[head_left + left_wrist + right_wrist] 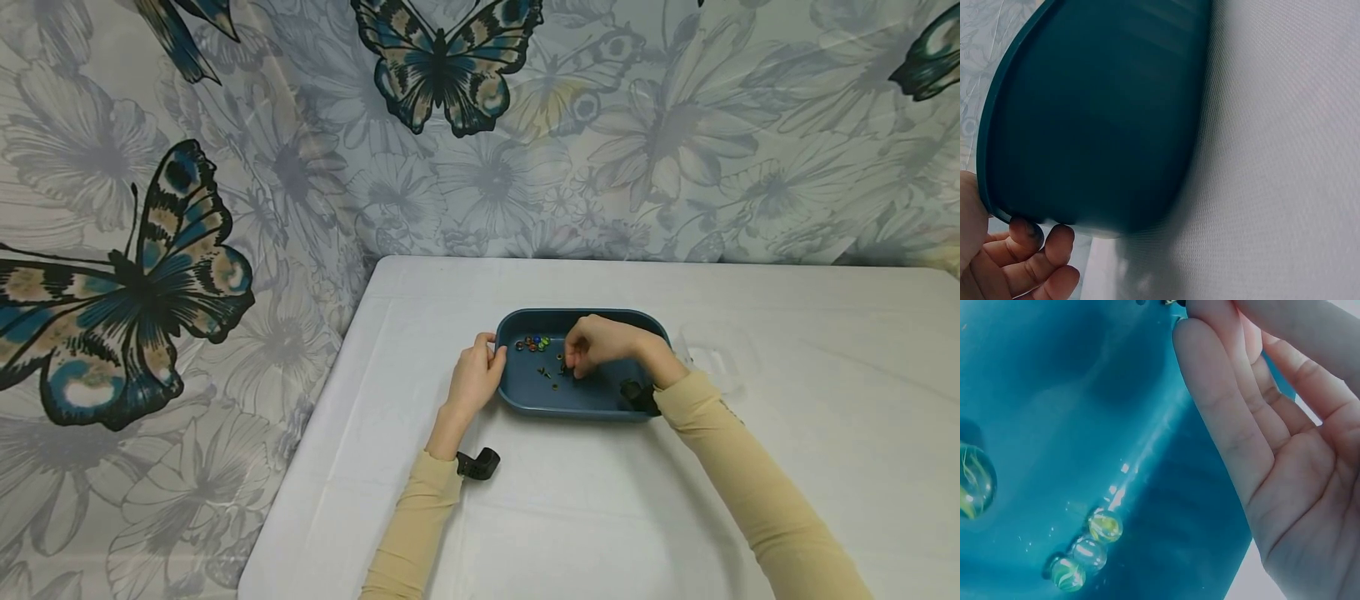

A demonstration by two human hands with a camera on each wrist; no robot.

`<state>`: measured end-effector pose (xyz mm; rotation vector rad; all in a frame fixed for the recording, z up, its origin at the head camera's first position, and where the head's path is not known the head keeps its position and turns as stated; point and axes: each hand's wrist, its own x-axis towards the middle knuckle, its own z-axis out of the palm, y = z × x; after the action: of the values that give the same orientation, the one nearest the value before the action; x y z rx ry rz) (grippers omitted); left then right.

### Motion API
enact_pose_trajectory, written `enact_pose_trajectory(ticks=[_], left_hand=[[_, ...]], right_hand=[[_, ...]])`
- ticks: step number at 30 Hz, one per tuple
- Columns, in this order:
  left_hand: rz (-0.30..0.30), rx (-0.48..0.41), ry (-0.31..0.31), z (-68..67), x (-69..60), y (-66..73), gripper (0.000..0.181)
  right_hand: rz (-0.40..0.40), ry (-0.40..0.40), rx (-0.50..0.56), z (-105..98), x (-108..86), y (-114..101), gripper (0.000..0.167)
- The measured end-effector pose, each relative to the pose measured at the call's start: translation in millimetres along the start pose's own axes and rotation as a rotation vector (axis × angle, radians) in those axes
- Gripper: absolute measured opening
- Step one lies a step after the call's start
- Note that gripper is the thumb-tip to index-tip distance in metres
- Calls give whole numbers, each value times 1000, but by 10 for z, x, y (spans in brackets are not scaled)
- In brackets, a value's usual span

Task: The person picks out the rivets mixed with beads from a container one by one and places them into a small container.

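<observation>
A dark blue tray (573,412) stands on the white table. My left hand (474,375) grips its left rim, with curled fingers (1060,245) against the outside in the left wrist view. Over the middle of the tray, my right hand (600,342) reaches down with its fingertips drawn together. They pinch at a small dark and brass-coloured piece (1172,302), mostly cut off by the right wrist view's top edge. Several tiny metal pieces (543,372) lie left of that hand. Coloured marbles (534,342) sit behind them; swirled glass marbles (1105,525) show in the right wrist view.
A clear plastic container (712,367) lies just right of the tray, partly behind the right forearm. The white tablecloth (570,517) covers the table. Behind it hangs butterfly-patterned fabric (480,183). Each wrist wears a black camera (480,464).
</observation>
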<state>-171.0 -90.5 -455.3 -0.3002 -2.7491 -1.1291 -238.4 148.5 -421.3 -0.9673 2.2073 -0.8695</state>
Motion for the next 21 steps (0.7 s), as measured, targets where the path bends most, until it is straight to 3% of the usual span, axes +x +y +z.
enact_pose_trajectory(ticks=[14,21], left_hand=[[-4,-17,-6,14,5,-27,30],[5,-19,-1,21,6,-35,30]], right_hand=[[-23,50,-27,-84,-118,-66,9],[28,97,-33,-176,-252,-108,10]])
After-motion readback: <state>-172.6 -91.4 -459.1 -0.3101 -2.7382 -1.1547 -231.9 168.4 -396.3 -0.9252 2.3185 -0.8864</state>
